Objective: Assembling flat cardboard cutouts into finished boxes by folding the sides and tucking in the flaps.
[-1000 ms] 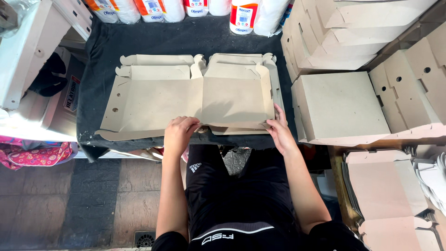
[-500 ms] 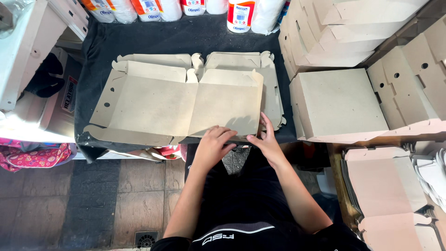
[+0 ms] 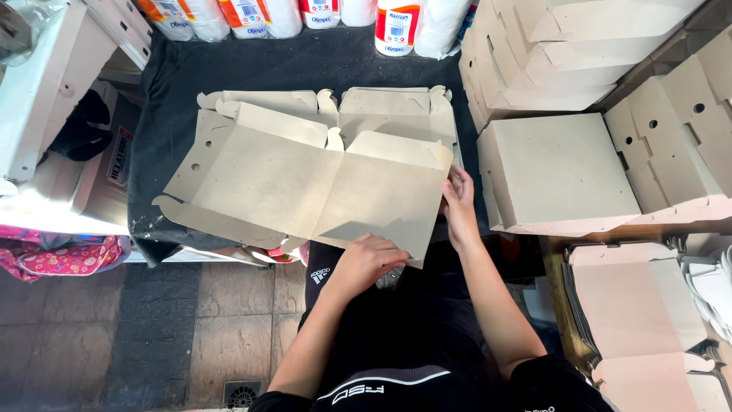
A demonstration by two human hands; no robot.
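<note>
my left hand (image 3: 370, 262) grips the near edge of the flat die-cut cardboard box blank (image 3: 305, 183), fingers curled over its lower right corner, just below the centre of the frame. my right hand (image 3: 460, 207) pinches the blank's right edge, thumb on top, fingers tucked beneath. the blank lies tilted across the black cloth-covered table (image 3: 175, 84) in the middle of the frame, on top of a second blank (image 3: 396, 107) of the same cut that shows above it. i judge it light and fairly stiff across the panels, yet floppy at the score lines, so the flaps will swing if i lift from one side only. the raw edges look thin and easy to crease; holding at two edges near a corner seems the safest grip. folded boxes (image 3: 557, 172) are stacked at the right of the frame.
</note>
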